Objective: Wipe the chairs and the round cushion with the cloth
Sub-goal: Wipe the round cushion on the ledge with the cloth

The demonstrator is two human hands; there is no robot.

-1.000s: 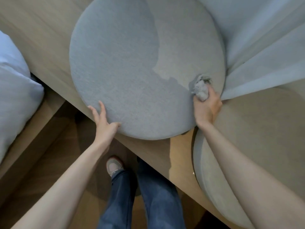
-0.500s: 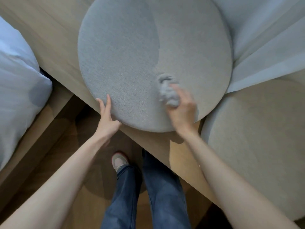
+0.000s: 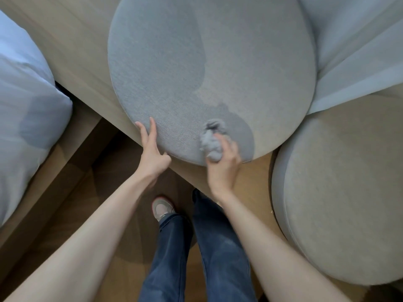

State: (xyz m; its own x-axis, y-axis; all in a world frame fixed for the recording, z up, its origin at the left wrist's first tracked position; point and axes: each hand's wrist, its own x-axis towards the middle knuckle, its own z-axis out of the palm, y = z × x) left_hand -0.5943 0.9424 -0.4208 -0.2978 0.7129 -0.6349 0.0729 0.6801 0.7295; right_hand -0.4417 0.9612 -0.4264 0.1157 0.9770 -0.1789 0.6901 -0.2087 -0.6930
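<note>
Grey woven fabric across the round cushion (image 3: 207, 68), lying flat on a pale wooden ledge (image 3: 72, 46), with its near rim reaching the ledge's front edge. Two tones on the weave: a darker sweep over the left half, and a second darker patch at the near edge, around the cloth (image 3: 210, 141); damp or shadow, cannot tell which. Cloth crumpled into a grey wad, pressed on the cushion close to the near rim, gripped by the right hand (image 3: 222, 168) with fingers curled over it, somewhat blurred. Left hand (image 3: 152, 155) at the near-left rim, fingers straight and close together, laid flat on the fabric, thumb tucked at the edge below. Just right of the grey cushion, a second round cushion (image 3: 340, 192) in beige, thick-sided, on the same ledge, with bare wood showing between the two. Behind both, at upper right, pale sheer curtain (image 3: 353, 51) in loose folds, draped onto the ledge. At far left, pale blue bedding (image 3: 24, 101), plump and creased, beside a lower wooden step. Below, wooden floor (image 3: 122, 280), blue jeans (image 3: 218, 247) and one grey shoe (image 3: 161, 209) close to the ledge front.
</note>
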